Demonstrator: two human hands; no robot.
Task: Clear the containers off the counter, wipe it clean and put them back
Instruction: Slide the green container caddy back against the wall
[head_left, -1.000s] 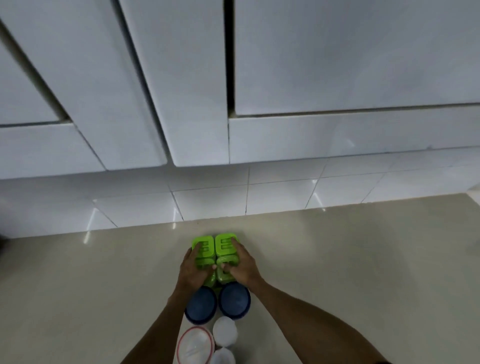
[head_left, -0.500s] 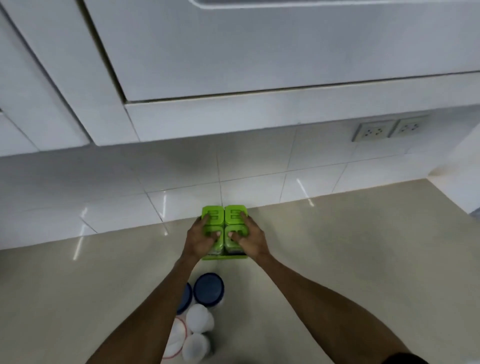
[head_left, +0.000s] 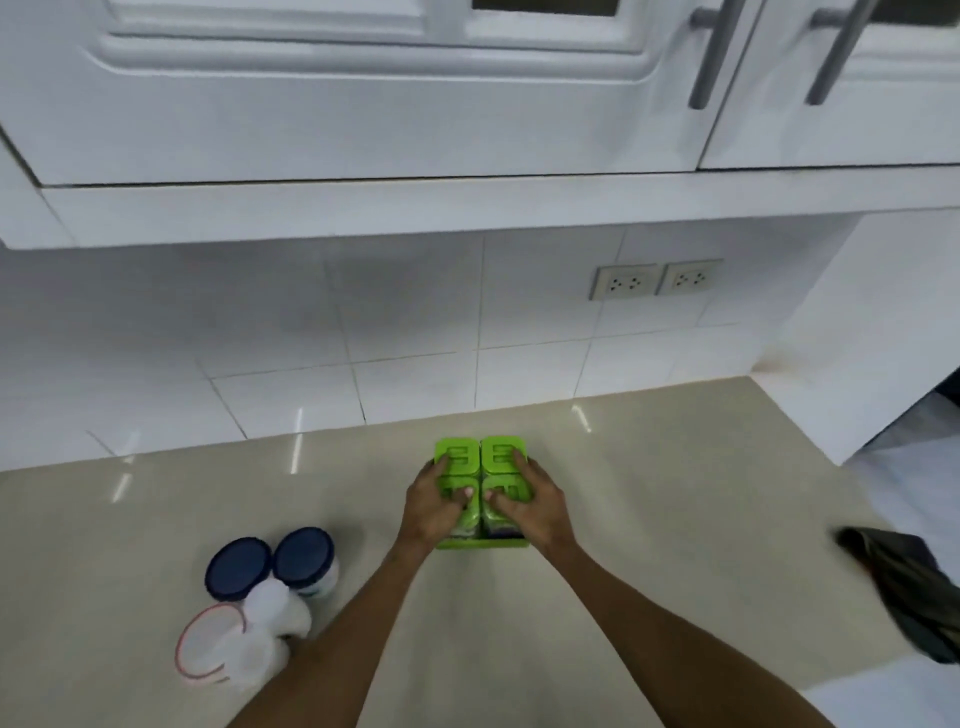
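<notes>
With both my left hand (head_left: 435, 506) and right hand (head_left: 530, 506) clamped around the green container set (head_left: 480, 470), uneven pressure between my fingers could spill a tub onto the surface (head_left: 649, 519).

- Left hand (head_left: 434, 506) and right hand (head_left: 535, 506): bare, no rings or gloves visible.
- Both forearms, lower centre of frame: bare, no sleeves or watch showing.

One head-worn wide-angle view, looking forward and down.

The head camera sits above the glossy beige surface (head_left: 649, 519), close enough that both forearms enter from the bottom edge. It faces the white tiled back wall (head_left: 363, 332) and takes in the undersides and doors of the white upper cabinets (head_left: 363, 104). Straight lines bow toward the edges. No second view shares the scene.
</notes>
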